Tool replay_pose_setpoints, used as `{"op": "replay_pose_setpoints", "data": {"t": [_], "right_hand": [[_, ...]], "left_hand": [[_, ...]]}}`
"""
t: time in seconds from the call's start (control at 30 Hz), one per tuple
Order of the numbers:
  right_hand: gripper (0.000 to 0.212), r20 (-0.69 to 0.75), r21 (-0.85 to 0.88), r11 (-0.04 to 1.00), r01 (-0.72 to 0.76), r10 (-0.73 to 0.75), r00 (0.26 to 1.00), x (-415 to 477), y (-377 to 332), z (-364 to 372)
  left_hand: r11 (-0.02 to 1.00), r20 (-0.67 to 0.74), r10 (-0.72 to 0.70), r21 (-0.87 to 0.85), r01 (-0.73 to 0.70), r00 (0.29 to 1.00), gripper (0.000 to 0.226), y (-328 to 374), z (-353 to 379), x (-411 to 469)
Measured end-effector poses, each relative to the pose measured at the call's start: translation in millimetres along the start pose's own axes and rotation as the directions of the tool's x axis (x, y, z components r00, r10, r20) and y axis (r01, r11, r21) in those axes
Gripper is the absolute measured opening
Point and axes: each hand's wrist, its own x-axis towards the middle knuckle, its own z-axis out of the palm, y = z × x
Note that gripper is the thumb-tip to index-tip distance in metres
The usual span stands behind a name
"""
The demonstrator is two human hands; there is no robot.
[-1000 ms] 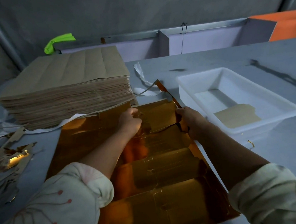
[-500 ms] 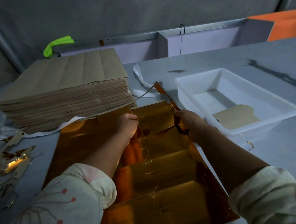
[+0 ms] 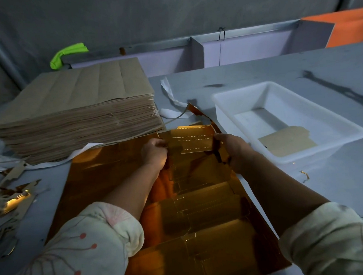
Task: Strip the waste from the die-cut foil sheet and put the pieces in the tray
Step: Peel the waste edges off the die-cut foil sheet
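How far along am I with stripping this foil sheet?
Done: one brown piece lies in the tray; scraps sit on the table at left. In hand: left hand and right hand grip the far piece at its edges. Left: several pieces nearer you are still in the foil sheet.
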Motion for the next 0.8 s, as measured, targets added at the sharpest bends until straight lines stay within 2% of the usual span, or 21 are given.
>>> {"op": "replay_pose_setpoints", "data": {"t": [0.1,0.27,0.37,0.43,0.57,0.8], "right_hand": [[0.025,0.010,0.001,1.000,0.005,-0.005,1.000,-2.0,-0.5,1.3],[0.025,0.019,-0.018,1.000,0.009,-0.009,1.000,-4.9,-1.5,3.6],[0.028,0.026,-0.029,1.000,0.004,-0.004,1.000,-5.9,-1.4,4.2],[0.029,0.030,-0.031,1.000,-0.005,0.006,1.000,-6.9,-1.9,4.9],[0.027,0.019,-0.050,0.999,-0.015,0.016,1.000,-9.3,-3.5,6.3],[0.020,0.010,-0.072,0.996,0.049,-0.049,0.999,-13.7,-3.1,7.6]], "left_hand": [[1.000,0.010,0.023,-0.012,-0.023,1.000,0.015,2.2,-1.9,-4.8],[0.997,-0.088,0.053,-0.052,-0.057,0.995,0.048,7.5,-8.6,-12.4],[0.994,-0.039,0.071,-0.079,-0.074,0.997,0.063,12.5,-10.3,-21.2],[0.993,0.028,0.063,-0.102,-0.060,0.998,0.056,15.8,-10.0,-26.4],[0.997,0.138,0.036,-0.072,-0.026,0.990,0.024,19.4,-5.1,-31.4],[0.999,0.112,0.027,-0.039,-0.022,0.993,0.017,20.6,-2.4,-35.6]]}}
